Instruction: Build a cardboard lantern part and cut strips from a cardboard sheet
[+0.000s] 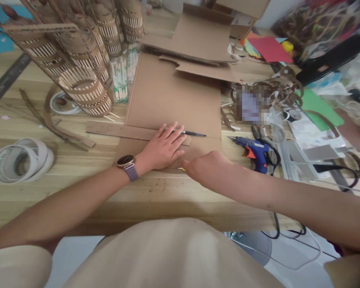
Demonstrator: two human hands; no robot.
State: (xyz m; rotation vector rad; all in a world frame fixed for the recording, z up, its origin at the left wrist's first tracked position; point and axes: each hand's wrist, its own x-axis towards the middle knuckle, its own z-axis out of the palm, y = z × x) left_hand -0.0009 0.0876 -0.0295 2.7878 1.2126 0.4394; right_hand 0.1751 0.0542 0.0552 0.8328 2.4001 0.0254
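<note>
My left hand, with a watch on the wrist, lies flat with fingers spread on a wooden ruler that crosses a sheet of brown cardboard. A dark pen lies on the cardboard just past my left fingertips. My right hand is closed near the cardboard's front edge, right beside my left hand. A small yellow tip shows under its fingers; what it grips is mostly hidden.
A blue glue gun with a black cable lies to the right. Rolls of white tape sit at the left. Woven cardboard-and-stick cylinders stand at the back left. Cardboard boxes, coloured paper and strip coils crowd the back right.
</note>
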